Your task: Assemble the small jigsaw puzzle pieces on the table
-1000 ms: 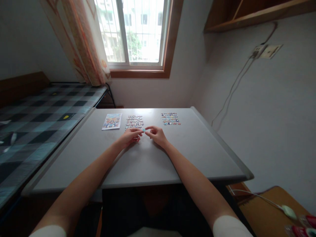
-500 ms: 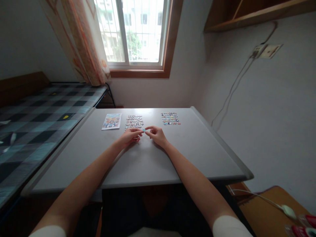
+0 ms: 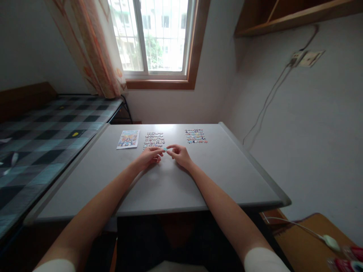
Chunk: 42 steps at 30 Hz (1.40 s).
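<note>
Between my two hands is a small light-blue puzzle piece (image 3: 165, 149), just above the table near the nearer rows of pieces. The fingertips of my left hand (image 3: 151, 155) pinch it from the left. From the right, the thumb and forefinger of my right hand (image 3: 179, 155) close on its other side. Rows of loose puzzle pieces (image 3: 154, 139) lie just beyond my left hand, which covers part of the nearest row. A second group of puzzle pieces (image 3: 195, 136) is laid out in rows farther right.
A printed picture sheet (image 3: 129, 139) lies left of the pieces on the grey table (image 3: 170, 189). A bed with a checked cover (image 3: 70, 121) stands to the left. At lower right is a wooden surface (image 3: 306, 238) with a white cable and plug (image 3: 330, 242).
</note>
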Each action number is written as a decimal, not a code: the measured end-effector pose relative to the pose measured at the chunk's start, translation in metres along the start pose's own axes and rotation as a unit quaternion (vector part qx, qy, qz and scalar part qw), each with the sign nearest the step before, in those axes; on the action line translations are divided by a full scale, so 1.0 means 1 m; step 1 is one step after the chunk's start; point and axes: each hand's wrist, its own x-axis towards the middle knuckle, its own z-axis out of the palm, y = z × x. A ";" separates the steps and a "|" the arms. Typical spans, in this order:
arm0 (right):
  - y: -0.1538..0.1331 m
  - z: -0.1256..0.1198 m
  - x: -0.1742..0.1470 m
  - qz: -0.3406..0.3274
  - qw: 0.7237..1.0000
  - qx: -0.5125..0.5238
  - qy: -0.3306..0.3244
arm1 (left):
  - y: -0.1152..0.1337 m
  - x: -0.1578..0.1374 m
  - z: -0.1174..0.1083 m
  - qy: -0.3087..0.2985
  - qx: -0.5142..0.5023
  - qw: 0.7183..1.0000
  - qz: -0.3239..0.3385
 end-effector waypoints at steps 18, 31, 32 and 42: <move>-0.003 -0.001 0.000 -0.003 1.000 0.002 0.000 | -0.001 0.001 -0.001 -0.004 0.010 1.000 0.002; 0.000 -0.001 0.000 -0.008 1.000 -0.004 -0.005 | 0.001 -0.002 0.001 0.003 0.009 1.000 -0.001; -0.001 -0.001 0.000 -0.006 1.000 -0.006 -0.005 | 0.001 -0.002 0.001 0.002 0.009 1.000 0.000; -0.003 -0.001 -0.001 -0.005 1.000 0.006 -0.007 | -0.001 0.000 0.000 0.000 0.009 1.000 0.003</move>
